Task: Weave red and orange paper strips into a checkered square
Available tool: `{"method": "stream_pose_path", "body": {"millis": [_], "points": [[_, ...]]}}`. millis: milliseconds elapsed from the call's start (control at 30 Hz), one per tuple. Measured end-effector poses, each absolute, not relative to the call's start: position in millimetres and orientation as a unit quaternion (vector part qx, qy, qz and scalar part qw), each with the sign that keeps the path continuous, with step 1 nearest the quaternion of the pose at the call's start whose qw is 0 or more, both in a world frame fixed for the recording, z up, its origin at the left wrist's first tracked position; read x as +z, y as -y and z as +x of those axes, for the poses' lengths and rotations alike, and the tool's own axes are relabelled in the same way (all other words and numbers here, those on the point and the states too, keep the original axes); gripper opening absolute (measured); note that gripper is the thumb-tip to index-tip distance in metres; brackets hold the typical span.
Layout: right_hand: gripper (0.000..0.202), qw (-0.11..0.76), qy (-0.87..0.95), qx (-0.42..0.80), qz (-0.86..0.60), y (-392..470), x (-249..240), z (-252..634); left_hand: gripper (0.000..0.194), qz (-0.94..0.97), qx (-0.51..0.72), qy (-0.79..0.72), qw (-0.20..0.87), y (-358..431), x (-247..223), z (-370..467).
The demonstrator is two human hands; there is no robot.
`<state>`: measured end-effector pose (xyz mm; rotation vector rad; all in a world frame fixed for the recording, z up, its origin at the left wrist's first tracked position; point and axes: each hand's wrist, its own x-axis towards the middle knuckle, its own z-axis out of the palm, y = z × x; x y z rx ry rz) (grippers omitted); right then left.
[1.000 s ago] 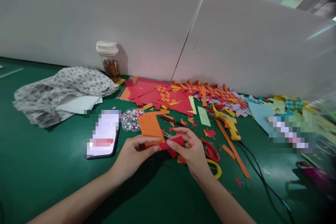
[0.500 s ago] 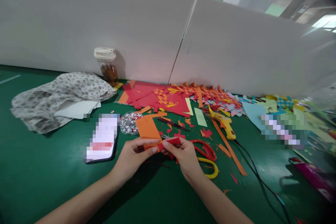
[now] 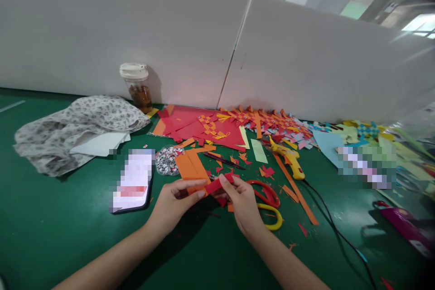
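My left hand [image 3: 178, 201] pinches the lower edge of an orange paper piece [image 3: 192, 166] between thumb and fingers. A narrow red paper strip [image 3: 217, 184] lies between thumb and fingers of my right hand [image 3: 241, 199], its left end meeting the orange paper. Whether the two are joined I cannot tell. Just right of my right hand are scissors [image 3: 277, 217] with one red and one yellow handle loop; their blades are mostly hidden. Behind the orange paper sits a clear round case of googly eyes [image 3: 167, 161].
A yellow glue gun [image 3: 292, 163] with a black cord lies to the right. Woven paper fish [image 3: 268, 122], red sheets [image 3: 186, 120] and scraps spread at the back. A phone [image 3: 134, 181], a patterned cloth [image 3: 78, 127] and a lidded cup [image 3: 137, 88] are left; a purple object [image 3: 406, 226] right.
The right thumb has shifted up and right along the red strip, so more of the strip shows. My left hand keeps its pinch on the orange paper.
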<state>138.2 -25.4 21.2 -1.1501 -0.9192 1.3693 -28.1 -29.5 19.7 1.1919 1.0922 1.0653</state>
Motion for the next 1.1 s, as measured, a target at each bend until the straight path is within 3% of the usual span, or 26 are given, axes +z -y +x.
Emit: {"method": "stream_pose_path", "body": {"millis": [333, 533, 700, 833, 1100], "points": [[0.021, 0.514, 0.417, 0.56, -0.498, 29.2, 23.7, 136.0, 0.02, 0.49, 0.467, -0.424, 0.602, 33.2, 19.9, -26.6], [0.018, 0.512, 0.437, 0.543, -0.502, 28.9, 22.6, 136.0, 0.01, 0.511, 0.47, -0.444, 0.566, 30.3, 21.1, -30.9], [0.028, 0.502, 0.423, 0.585, -0.477, 30.9, 23.4, 132.7, 0.009, 0.502, 0.484, -0.454, 0.554, 28.4, 18.8, -32.6], [0.019, 0.455, 0.461, 0.593, -0.478, 32.1, 24.6, 130.3, 0.008, 0.501, 0.487, -0.451, 0.555, 28.2, 21.3, -32.7], [0.02, 0.457, 0.467, 0.577, -0.491, 30.0, 21.8, 131.5, 0.009, 0.504, 0.486, -0.446, 0.557, 28.8, 20.8, -33.0]]}}
